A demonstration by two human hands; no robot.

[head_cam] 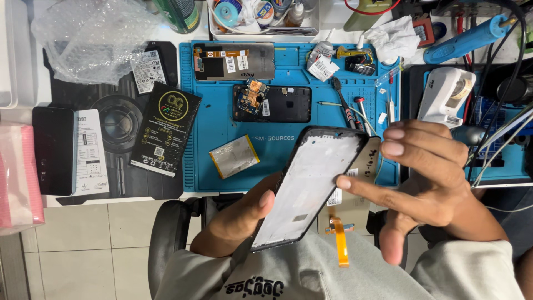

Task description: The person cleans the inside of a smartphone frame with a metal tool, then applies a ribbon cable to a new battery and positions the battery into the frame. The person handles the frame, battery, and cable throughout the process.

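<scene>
Left hand [244, 214] clamped under a black-rimmed, pale-backed phone display frame [308, 183], tilted. Right hand [427, 178] open, fingers spread, forefinger touching its edge above a blue rubber repair mat [222, 119].

I sit at a phone repair bench. Just beyond my fingers [408, 147] lies a blue silicone work mat [222, 119] with an opened phone body [272, 104], a loose battery [234, 156] and screwdrivers [347, 105]. Farther off stand a parts tray [264, 22] and a blue soldering tool [466, 38]; bubble wrap [91, 36] sits far left.
</scene>
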